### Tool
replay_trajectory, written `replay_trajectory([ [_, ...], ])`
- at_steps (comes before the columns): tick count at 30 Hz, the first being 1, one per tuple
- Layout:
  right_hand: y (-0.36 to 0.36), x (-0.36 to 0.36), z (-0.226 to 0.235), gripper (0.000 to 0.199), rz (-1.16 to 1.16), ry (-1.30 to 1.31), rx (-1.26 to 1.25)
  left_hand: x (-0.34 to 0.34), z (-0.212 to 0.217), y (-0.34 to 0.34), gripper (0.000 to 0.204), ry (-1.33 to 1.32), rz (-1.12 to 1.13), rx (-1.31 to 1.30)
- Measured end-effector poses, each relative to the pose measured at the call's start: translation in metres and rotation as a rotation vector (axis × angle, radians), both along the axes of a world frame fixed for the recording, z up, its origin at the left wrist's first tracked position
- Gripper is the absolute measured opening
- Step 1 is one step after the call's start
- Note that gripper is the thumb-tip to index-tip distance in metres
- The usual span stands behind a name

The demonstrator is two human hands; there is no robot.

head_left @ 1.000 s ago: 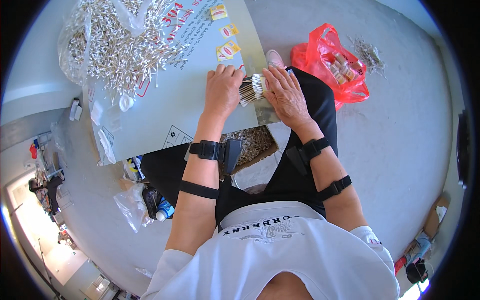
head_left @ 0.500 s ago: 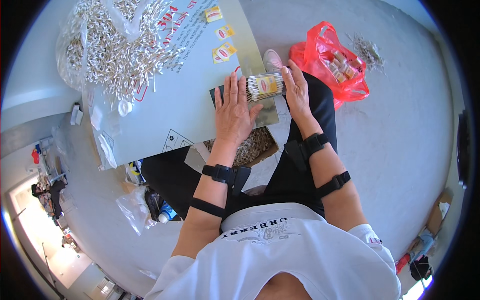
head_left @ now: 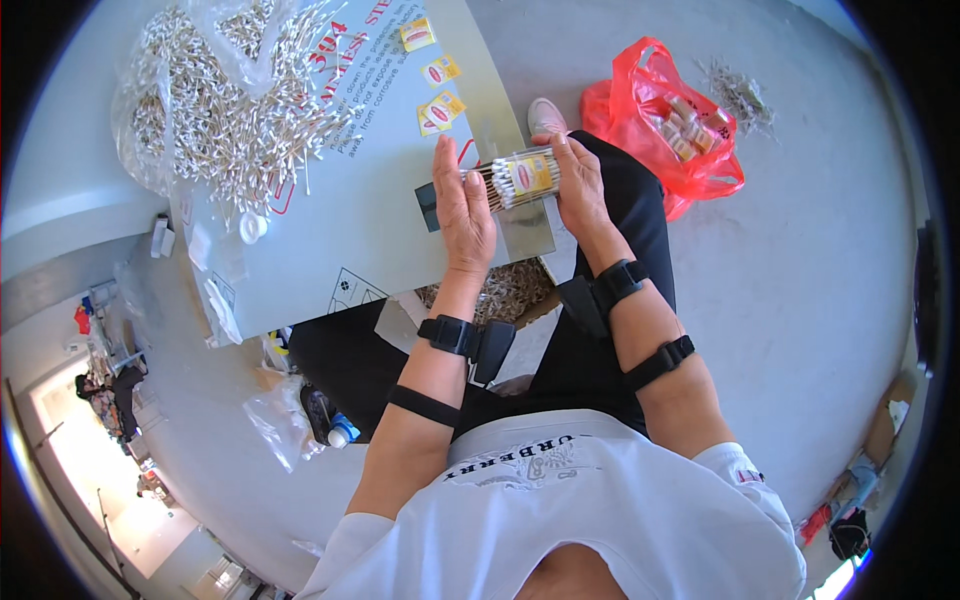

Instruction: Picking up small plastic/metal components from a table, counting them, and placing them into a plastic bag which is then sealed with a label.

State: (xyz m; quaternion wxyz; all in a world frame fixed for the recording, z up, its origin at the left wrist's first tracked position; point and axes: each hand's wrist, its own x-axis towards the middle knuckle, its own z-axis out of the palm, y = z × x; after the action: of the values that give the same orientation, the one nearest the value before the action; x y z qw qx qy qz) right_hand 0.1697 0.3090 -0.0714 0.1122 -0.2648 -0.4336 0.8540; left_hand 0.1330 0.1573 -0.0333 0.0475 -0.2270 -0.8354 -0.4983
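Note:
A clear pack of cotton swabs with a yellow label sits between my two hands above the table's right edge. My right hand grips its right end. At the left end, my left hand stands on edge, fingers long and fairly straight, with its thumb side against the protruding swab tips. Its hold on the pack is partly hidden. Further left on the table, a large heap of loose cotton swabs spills from a clear plastic bag. Several yellow labels lie beyond my hands.
The table has a printed sheet surface. Below its near edge is a carton of loose swabs. A red plastic bag holding several small packs stands on the floor at right, near a scattered pile. A tape roll lies left.
My left hand has turned from lying flat to standing on edge at the swab ends. My right hand has closed around the pack's right end, and the pack has shifted slightly left.

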Motion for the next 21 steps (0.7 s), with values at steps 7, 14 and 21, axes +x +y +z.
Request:
replay_trajectory([
  [7, -0.011, -0.001, 0.007, 0.031, -0.076, -0.049, 0.575, 0.014, 0.0, 0.044, 0.054, -0.286, 0.034, 0.536],
  [14, -0.005, -0.001, 0.003, 0.03, -0.101, -0.015, 0.559, 0.006, -0.006, 0.04, 0.058, -0.443, -0.01, 0.836],
  [21, -0.002, 0.012, 0.025, 0.037, -0.163, -0.157, -0.011, 0.042, 0.001, 0.039, 0.061, -0.336, 0.06, 0.672],
])
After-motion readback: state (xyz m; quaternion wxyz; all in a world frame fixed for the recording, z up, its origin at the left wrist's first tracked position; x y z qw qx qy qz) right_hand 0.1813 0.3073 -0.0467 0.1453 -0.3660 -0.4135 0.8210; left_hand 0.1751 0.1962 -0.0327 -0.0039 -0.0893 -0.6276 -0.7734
